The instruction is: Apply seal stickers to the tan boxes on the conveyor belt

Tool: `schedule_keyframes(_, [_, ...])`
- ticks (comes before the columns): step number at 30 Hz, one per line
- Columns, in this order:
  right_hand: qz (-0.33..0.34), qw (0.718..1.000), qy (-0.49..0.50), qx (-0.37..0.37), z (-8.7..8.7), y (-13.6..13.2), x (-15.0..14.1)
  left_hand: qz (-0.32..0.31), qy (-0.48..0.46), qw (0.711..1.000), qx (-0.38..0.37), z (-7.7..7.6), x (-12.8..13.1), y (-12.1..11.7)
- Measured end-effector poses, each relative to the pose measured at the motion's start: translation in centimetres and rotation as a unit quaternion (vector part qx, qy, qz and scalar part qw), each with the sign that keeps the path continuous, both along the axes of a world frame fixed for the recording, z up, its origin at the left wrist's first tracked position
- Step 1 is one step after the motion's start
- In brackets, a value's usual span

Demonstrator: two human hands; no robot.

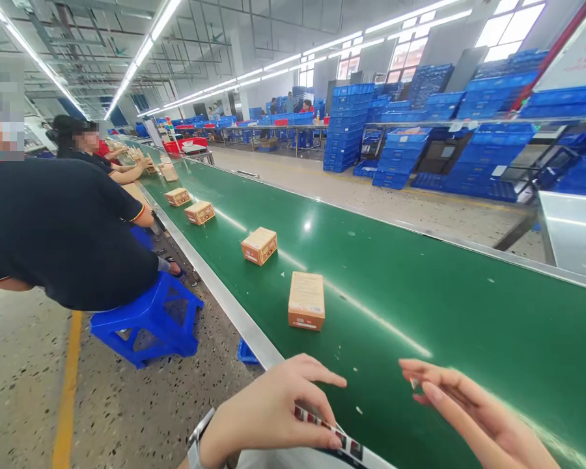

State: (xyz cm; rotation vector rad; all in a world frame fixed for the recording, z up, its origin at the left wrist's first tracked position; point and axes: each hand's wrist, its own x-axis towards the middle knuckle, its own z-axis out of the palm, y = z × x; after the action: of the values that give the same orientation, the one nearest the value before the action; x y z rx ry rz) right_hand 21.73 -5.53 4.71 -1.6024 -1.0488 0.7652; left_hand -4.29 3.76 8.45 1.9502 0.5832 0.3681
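Note:
My left hand (273, 410) is at the bottom of the view, over the near edge of the green conveyor belt (420, 306), fingers curled and pinching a flat printed strip or card (336, 440). Just to its right, my right hand (473, 410) has its fingers stretched out and apart, holding nothing I can see. The nearest small orange cardboard box (306, 300) lies on the belt a little beyond my hands. A second box (259, 245) and two more boxes (200, 212) follow further up the belt.
A person in a dark shirt sits on a blue plastic stool (146, 322) at my left, with other seated workers beyond along the belt. Stacks of blue crates (351, 127) fill the far side of the hall. A metal table (571, 234) stands at right.

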Motion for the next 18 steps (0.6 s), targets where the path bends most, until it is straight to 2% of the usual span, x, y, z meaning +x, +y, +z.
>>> schedule_keyframes(3, [-0.019, 0.994, 0.091, -0.057, 1.4, 3.4, -0.6, 0.027, 0.027, 0.999, 0.038, 0.1, -0.2, 0.9])
schedule_keyframes(7, [-0.004, 0.982, 0.179, -0.056, 2.8, 7.5, -2.1, 0.039, 0.074, 0.992, 0.092, -0.3, -0.3, 2.4])
schedule_keyframes(12, [-0.015, 0.979, 0.193, -0.065, 2.0, 10.6, -3.4, 0.021, 0.08, 0.988, 0.128, -2.3, -0.1, 2.9])
schedule_keyframes(15, [-0.019, 0.977, 0.198, -0.072, 1.3, 11.1, -3.5, 0.015, 0.054, 0.988, 0.144, -3.1, 0.2, 2.5])
schedule_keyframes(18, [-0.037, 0.976, 0.202, -0.077, 1.1, 10.9, -3.3, 0.007, 0.042, 0.984, 0.17, -3.1, 0.9, 1.9])
